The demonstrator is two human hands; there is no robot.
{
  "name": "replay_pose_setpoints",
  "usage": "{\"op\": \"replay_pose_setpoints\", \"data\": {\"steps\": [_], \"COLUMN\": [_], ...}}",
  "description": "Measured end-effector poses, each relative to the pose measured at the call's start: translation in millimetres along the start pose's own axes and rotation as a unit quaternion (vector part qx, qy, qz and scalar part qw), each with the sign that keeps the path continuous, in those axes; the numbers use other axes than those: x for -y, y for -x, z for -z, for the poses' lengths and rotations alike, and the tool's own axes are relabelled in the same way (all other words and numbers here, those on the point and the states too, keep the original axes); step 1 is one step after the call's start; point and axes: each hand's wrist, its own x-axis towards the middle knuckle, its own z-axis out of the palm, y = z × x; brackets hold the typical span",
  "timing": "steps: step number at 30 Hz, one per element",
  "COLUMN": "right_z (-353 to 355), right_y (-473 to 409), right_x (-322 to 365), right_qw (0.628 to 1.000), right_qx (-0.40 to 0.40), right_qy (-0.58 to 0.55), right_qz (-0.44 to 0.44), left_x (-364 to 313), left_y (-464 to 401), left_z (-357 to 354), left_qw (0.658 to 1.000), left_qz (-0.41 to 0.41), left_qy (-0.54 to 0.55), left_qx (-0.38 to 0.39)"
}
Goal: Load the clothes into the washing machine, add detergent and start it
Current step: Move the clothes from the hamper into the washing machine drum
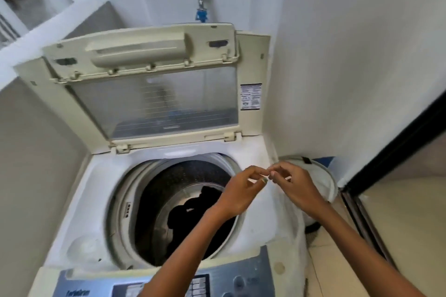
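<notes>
My control panel [169, 283] sits nearest. The washing machine [79, 200] stands with lid [154, 79] raised; dark clothes [193, 214] lie in the drum [173, 176]. My left hand [241, 190] and right hand [294, 183] meet fingertip to fingertip above the rim, pinching something too small to identify.

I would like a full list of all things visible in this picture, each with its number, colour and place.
washing machine: one, cream-white, fills the middle between the walls.
lid: one, cream frame with clear pane, raised at the back.
drum: one, grey metal, open in the machine top.
dark clothes: one pile, black, inside the drum.
control panel: one, blue-grey, front edge of the machine.
tap: one, grey with blue part, on the wall behind the lid.
laundry bag: one, white, right of the machine.
left hand: one, over the drum's right rim.
right hand: one, fingertips meeting the left's; whether they pinch something is unclear.
</notes>
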Motion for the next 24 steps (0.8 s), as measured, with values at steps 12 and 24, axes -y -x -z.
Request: {"op": "replay_pose_setpoints", "data": {"steps": [12,24], "right_z": [92.4,34.4], "right_y": [-15.5,-149.3], "right_x": [-212.0,-437.3], "right_qw": [0.971,0.94], "right_qx": [-0.005,0.112], "right_qy": [-0.008,0.102], "right_qz": [-0.241,-0.307], "left_x": [-16.3,160.3], "left_y": [-115.4,-235.6], "left_z": [-217.8,-309.0], "left_qw": [0.975,0.923], "left_qz": [0.126,0.37], "left_qy": [0.036,-0.107], "left_qx": [0.181,-0.022]}}
